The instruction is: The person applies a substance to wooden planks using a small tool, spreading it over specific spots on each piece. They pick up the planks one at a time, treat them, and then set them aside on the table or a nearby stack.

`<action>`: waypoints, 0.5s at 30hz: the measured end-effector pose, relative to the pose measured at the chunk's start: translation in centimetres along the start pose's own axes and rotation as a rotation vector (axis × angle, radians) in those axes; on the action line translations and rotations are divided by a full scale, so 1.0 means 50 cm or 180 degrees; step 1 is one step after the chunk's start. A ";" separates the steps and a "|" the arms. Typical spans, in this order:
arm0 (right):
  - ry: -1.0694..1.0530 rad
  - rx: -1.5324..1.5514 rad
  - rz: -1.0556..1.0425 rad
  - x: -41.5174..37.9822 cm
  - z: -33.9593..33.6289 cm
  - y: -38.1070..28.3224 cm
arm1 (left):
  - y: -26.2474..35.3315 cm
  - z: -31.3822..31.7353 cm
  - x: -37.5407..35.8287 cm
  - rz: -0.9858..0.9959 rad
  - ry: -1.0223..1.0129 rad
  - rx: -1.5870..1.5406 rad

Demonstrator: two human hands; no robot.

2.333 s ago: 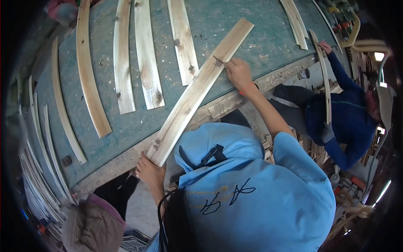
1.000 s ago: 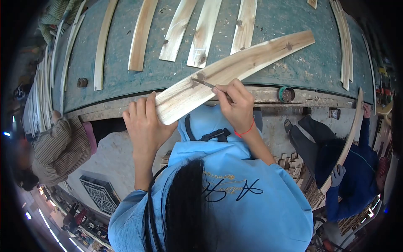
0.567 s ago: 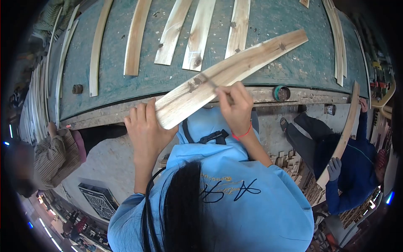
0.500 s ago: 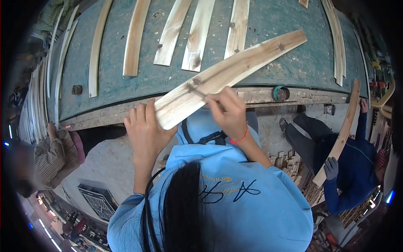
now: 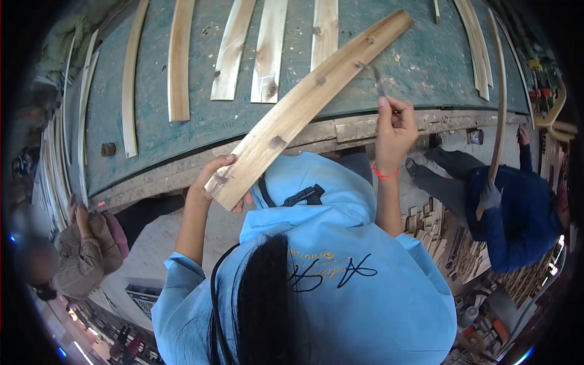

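A long, slightly curved wooden slat (image 5: 298, 109) with several dark knots or filled spots slants up to the right, over the table's front edge. My left hand (image 5: 214, 179) is wrapped round its lower end, the thumb on top. My right hand (image 5: 395, 131), with a red band at the wrist, pinches a small thin tool (image 5: 378, 82), which looks like a narrow blade or spatula. The tool's tip is near a dark spot on the slat's upper part; whether it touches cannot be told.
More slats (image 5: 265, 55) lie on the green tabletop (image 5: 201, 79). A small dark lump (image 5: 107, 149) sits at its left. A co-worker (image 5: 517, 213) at the right holds a long slat (image 5: 500, 91). Another person (image 5: 91, 249) stands at the left, near upright slats (image 5: 55, 176).
The slat under my left hand has shifted left and tilts more steeply. My right hand and the tool have moved right and away from me, towards its far end. The right co-worker's slat is more upright.
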State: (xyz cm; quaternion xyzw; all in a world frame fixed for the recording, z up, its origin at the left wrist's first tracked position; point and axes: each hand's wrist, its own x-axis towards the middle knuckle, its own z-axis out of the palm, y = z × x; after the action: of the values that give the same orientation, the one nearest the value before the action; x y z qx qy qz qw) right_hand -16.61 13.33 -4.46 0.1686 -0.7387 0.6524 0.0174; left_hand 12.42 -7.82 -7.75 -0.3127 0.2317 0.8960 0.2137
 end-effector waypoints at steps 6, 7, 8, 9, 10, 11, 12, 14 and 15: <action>-0.0558 -0.0020 -0.0112 -0.052 0.025 0.004 | 0.012 0.012 -0.007 0.0283 -0.0084 -0.0003; -0.0688 -0.0098 -0.0178 -0.059 0.031 0.006 | 0.013 0.011 -0.007 0.0277 -0.0068 -0.0005; -0.0752 -0.0127 -0.0188 -0.066 0.036 0.008 | 0.014 0.011 -0.007 0.0249 -0.0075 0.0033; -0.0741 -0.0131 -0.0176 -0.073 0.040 0.006 | 0.015 0.010 -0.007 0.0213 -0.0089 0.0072; -0.1044 -0.0139 -0.0293 -0.079 0.044 0.004 | 0.013 0.008 -0.009 0.0192 -0.0096 0.0081; -0.1329 -0.0160 -0.0414 -0.085 0.047 0.000 | 0.011 0.005 -0.012 0.0148 -0.0046 0.0040; -0.1563 -0.0142 -0.0649 -0.092 0.051 -0.006 | 0.013 0.003 -0.008 0.0100 -0.0027 0.0020; -0.1965 -0.0159 -0.0924 -0.109 0.058 -0.013 | 0.010 0.006 -0.001 0.0077 -0.0167 -0.0060; -0.2150 -0.0156 -0.0928 -0.122 0.061 -0.009 | 0.008 0.008 -0.001 0.0074 -0.0202 -0.0205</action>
State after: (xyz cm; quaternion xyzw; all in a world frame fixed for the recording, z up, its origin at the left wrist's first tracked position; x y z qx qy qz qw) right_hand -10.13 11.69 -5.97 0.4775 -0.6864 0.5327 -0.1307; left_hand 12.07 -7.92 -7.33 -0.2881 0.1994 0.9149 0.2003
